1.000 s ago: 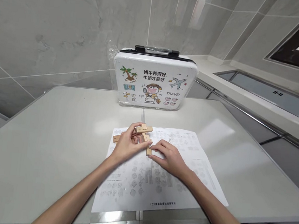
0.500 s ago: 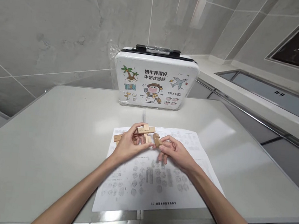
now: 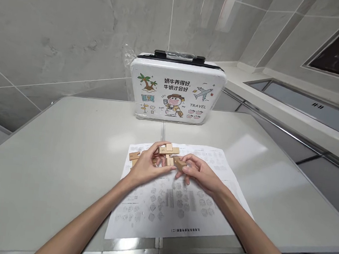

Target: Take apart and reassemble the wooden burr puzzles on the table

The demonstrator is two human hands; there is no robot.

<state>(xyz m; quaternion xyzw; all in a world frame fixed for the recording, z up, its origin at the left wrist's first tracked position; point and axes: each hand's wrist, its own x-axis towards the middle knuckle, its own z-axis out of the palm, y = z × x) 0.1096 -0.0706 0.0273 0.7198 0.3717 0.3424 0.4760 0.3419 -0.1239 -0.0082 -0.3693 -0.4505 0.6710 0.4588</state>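
Between its thumb and fingers my left hand (image 3: 148, 163) grips a joined group of notched wooden puzzle pieces (image 3: 169, 150), held a little above the printed sheet (image 3: 160, 218). My right hand (image 3: 199, 172) pinches one darker wooden puzzle piece (image 3: 180, 164), tilted, right beside the lower part of that group; whether the two touch I cannot tell. Behind my left hand several loose wooden pieces (image 3: 134, 155) lie on the sheet, partly covered by the hand. Small diagrams and lines of text fill the sheet.
A white case (image 3: 178, 76) with cartoon prints, wrapped in clear plastic, stands at the back of the pale folding table (image 3: 66, 145). A seam runs down the table's middle. To the right is a counter (image 3: 282, 102) with a sink; a grey tiled wall rises behind.
My left hand and its joined pieces have shifted slightly right and down. The piece in my right hand has turned from steep to flatter and come closer to the group.
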